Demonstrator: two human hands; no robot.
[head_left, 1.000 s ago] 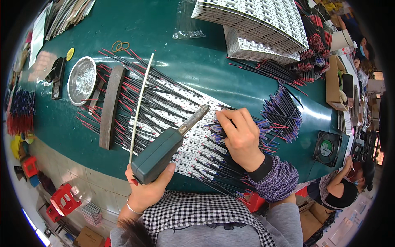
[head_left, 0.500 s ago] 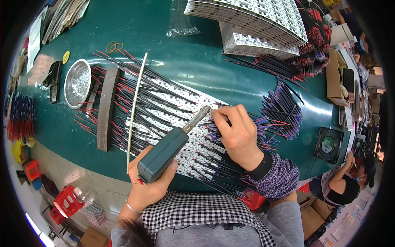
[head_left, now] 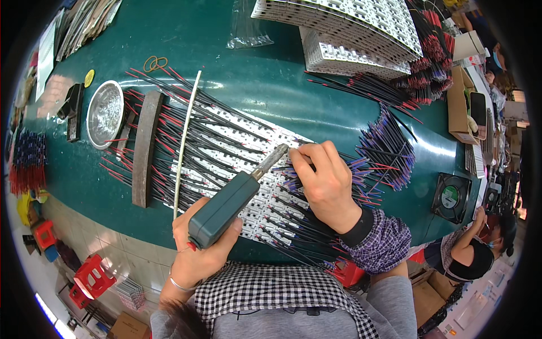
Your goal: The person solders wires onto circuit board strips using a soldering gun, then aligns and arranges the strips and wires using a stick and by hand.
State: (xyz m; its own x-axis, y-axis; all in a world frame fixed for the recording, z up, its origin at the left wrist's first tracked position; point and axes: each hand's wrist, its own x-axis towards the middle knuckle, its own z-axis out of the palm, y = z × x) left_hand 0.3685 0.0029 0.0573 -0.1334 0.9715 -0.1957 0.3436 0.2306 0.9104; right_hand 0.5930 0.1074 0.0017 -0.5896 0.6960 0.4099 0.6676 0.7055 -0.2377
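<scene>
My left hand [head_left: 204, 248] is wrapped round the dark green body of a soldering gun [head_left: 224, 209], whose metal tip points up and right over a white circuit board panel [head_left: 255, 125]. Just right of the tip, my right hand [head_left: 326, 183] is closed in a pinch on black wires [head_left: 361, 166] with blue and red ends. They come out on both sides of its curled fingers; the exact pinch point is too small to make out. Rows of black wires [head_left: 217, 135] lie attached across the panel, under a thin pale rod [head_left: 187, 130] and a brown bar [head_left: 148, 150].
A round metal dish [head_left: 106, 114] stands left of the bar. Loose blue-ended wires [head_left: 389, 148] lie in a pile at right, near a small black fan [head_left: 451, 198]. Stacked white panels [head_left: 350, 31] rise at the back. Another person [head_left: 466, 248] sits at the right.
The soldering gun and my left hand have shifted very slightly up. My right hand stays almost in place beside the tip.
</scene>
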